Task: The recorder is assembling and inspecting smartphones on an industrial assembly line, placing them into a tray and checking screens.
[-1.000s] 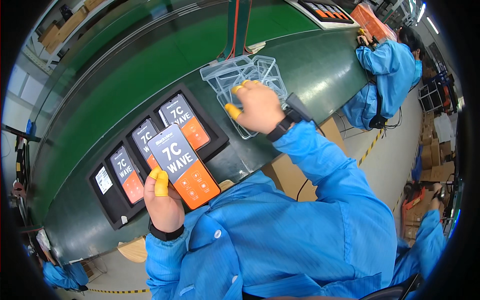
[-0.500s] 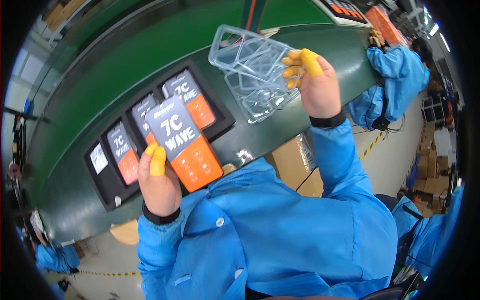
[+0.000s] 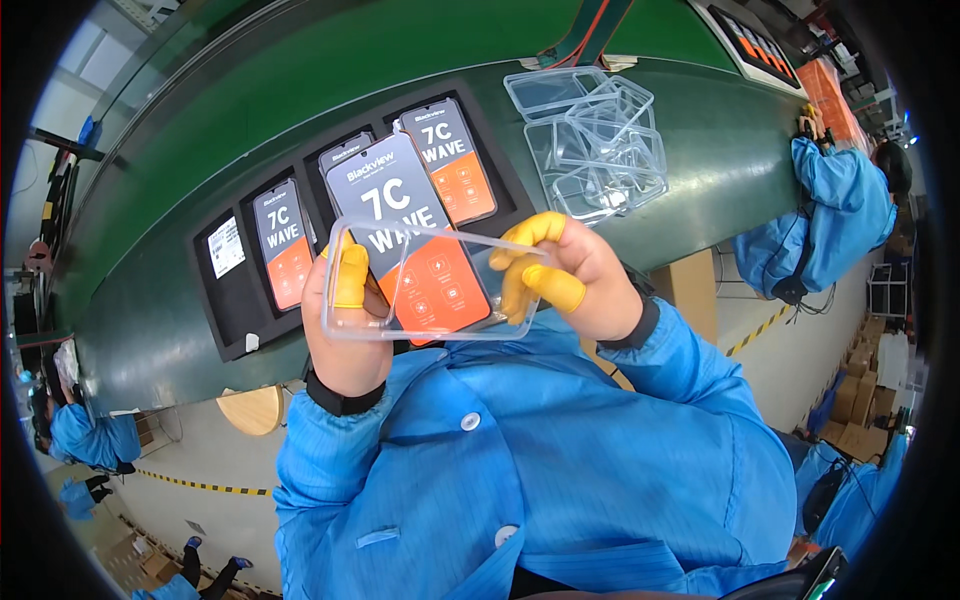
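Left hand [image 3: 345,345] on my feed: partly curled, gripping a grey-and-orange rectangular smartphone [image 3: 385,195] just toward ten o'clock from centre. Right hand [image 3: 590,285], toward three: fingers pinched on a clear rectangular plastic shell [image 3: 375,333], which overlaps the smartphone's lower half. Farther out at ten I see a black rectangular tray [image 3: 233,308] of similar phones [image 3: 280,245]; at one, piled clear shells [image 3: 598,140].

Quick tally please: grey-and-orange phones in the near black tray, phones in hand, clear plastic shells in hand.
Phones in the near black tray: 3
Phone in the left hand: 1
Clear plastic shell in the right hand: 1
Total: 5
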`<state>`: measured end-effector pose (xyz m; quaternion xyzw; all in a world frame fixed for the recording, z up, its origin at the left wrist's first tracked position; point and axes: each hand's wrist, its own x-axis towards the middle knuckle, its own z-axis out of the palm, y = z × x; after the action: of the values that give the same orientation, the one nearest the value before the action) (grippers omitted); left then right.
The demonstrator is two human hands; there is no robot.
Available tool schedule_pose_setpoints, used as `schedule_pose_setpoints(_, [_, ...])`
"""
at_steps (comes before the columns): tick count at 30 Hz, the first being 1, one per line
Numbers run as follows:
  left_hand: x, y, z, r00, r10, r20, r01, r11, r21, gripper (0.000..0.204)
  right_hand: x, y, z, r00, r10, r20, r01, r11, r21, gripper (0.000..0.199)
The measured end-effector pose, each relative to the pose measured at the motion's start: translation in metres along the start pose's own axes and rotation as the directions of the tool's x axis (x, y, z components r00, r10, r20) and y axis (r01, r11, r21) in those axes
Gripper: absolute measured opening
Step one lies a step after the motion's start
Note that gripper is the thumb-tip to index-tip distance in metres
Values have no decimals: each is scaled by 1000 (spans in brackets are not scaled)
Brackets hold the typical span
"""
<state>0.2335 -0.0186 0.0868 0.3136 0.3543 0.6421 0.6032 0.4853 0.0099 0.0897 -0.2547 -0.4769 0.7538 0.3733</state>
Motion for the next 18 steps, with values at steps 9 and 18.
schedule_pose_setpoints(9, [0,8,2,981,5,-192,-7,1000,-12,23,14,-6,-10,949,-98,-299,173,956,236,14])
schedule_pose_setpoints(18, [-1,6,-1,985,14,-172,-15,1000,-2,24,16,24,12,988,-27,-154,56,981,186,33])
